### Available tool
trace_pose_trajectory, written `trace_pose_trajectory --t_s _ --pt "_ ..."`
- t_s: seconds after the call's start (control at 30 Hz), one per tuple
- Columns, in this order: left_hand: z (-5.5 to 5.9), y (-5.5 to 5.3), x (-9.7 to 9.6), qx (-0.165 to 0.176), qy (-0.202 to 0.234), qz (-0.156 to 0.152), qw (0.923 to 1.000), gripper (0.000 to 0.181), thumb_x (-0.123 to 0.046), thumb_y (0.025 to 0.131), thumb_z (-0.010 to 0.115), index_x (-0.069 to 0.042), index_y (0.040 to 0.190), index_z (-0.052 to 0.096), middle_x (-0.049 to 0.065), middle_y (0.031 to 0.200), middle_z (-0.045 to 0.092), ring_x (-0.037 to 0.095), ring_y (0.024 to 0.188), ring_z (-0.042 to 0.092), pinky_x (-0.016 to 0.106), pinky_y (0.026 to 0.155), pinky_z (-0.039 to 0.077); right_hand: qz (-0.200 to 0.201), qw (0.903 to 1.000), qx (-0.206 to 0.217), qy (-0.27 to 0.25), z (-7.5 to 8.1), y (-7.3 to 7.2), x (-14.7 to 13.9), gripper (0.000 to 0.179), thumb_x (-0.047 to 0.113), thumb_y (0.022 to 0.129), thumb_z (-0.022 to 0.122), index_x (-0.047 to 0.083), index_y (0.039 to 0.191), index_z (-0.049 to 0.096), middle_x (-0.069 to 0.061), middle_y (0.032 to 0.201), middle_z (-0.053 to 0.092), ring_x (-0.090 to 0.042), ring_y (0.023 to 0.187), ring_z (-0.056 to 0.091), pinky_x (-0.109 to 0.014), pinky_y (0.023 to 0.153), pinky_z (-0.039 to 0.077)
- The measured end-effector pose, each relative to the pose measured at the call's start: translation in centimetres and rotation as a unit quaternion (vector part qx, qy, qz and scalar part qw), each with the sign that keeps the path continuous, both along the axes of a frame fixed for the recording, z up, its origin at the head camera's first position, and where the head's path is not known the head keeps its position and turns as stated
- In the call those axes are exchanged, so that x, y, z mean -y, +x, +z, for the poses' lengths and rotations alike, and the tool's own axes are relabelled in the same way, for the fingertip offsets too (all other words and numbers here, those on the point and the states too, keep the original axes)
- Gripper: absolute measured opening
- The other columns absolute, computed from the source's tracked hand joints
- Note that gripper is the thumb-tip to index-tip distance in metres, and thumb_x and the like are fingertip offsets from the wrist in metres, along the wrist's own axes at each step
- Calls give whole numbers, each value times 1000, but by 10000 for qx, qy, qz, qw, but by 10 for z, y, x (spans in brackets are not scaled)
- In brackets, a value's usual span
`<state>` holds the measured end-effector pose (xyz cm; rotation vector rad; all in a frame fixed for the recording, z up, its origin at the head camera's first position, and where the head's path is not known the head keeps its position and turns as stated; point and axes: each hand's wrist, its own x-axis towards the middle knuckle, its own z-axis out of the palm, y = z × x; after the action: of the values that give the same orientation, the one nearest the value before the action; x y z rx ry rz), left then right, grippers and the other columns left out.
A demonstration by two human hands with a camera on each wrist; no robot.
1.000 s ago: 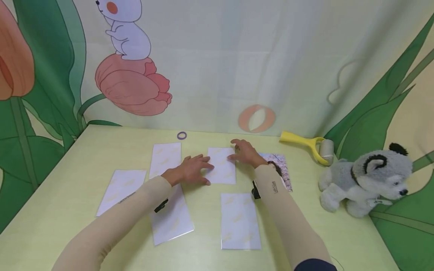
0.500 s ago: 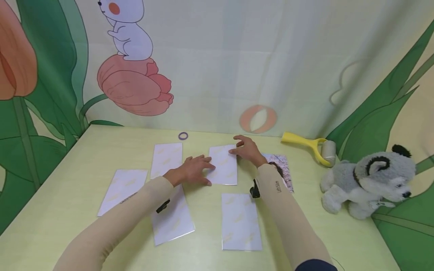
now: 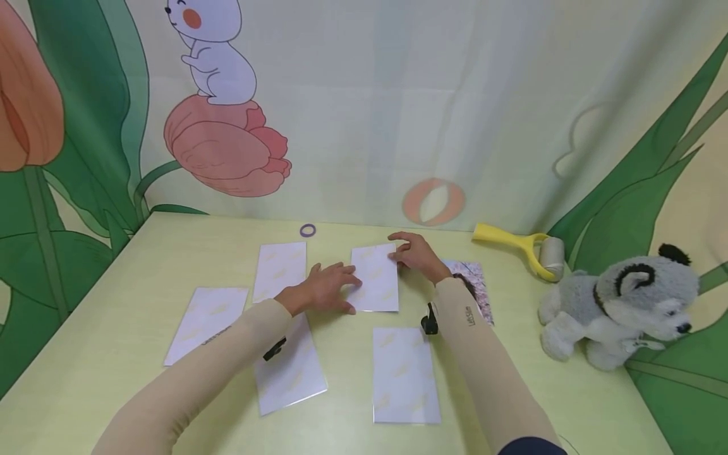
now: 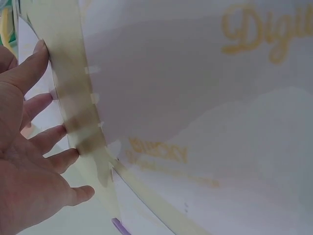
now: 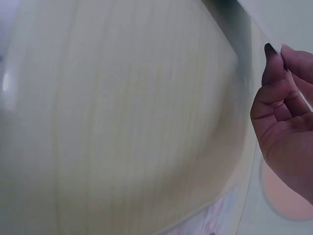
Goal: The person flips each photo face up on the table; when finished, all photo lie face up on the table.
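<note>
Nearest: a loose sheet (image 3: 406, 376), with a strip of bare table (image 3: 344, 430) to its left. Beyond it lies the paper being handled (image 3: 376, 287). Left hand (image 3: 325, 289): fingers spread apart, tips at the paper's left edge. Right hand (image 3: 419, 256): thumb and finger clamped on the far right corner, which appears raised. Judged step: lifting or adjusting the paper — next move seemingly calls for a steady pinch. Room: white sheets (image 3: 281, 265) limit the left; farther, a purple ring (image 3: 301, 230) sits near the back edge.
</note>
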<state>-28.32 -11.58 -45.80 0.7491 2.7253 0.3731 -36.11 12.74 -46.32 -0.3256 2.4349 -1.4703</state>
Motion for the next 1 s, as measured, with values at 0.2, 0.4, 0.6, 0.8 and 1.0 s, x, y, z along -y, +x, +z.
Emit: trace_pose_trajectory --t_s 0.2,0.4,0.6,0.8,1.0 --pt "2 0 0 51 77 -19 10000 60 -39 86 78 -18 139 59 13 160 37 39 151 25 73 113 16 76 10000 54 3 -3 -1 -4 46 4 94 66 1 138 56 -3 76 66 -18 69 62 -32 70 51" --pt "4 -2 -3 72 198 -167 9996 63 -33 85 79 -13 140 56 16 157 41 36 149 32 63 118 23 0 9999 82 -87 -4 -2 -6 46 3 93 67 0 138 56 -3 80 68 -18 70 62 -31 69 52" --pt "5 -3 -6 -15 599 -470 9971 71 -37 84 80 -8 143 52 22 155 41 37 147 36 48 120 29 -205 9980 239 -542 4 -1 -8 48 1 93 67 -3 139 53 -1 77 66 -14 71 62 -38 78 55" --pt "6 -1 -11 -663 1121 -564 9899 78 -43 81 81 -9 144 52 24 153 43 37 145 38 47 119 30 -433 9928 278 -1081 8 -6 -12 45 1 93 66 -2 136 53 4 73 62 -12 69 60 -29 73 54" --pt "5 0 -19 -1271 1449 -591 9795 77 -38 83 81 -12 148 48 23 156 38 38 145 36 48 120 30 -877 9800 394 -1742 21 -4 -7 44 -1 93 64 -8 134 49 3 75 62 -9 65 59 -25 68 55"
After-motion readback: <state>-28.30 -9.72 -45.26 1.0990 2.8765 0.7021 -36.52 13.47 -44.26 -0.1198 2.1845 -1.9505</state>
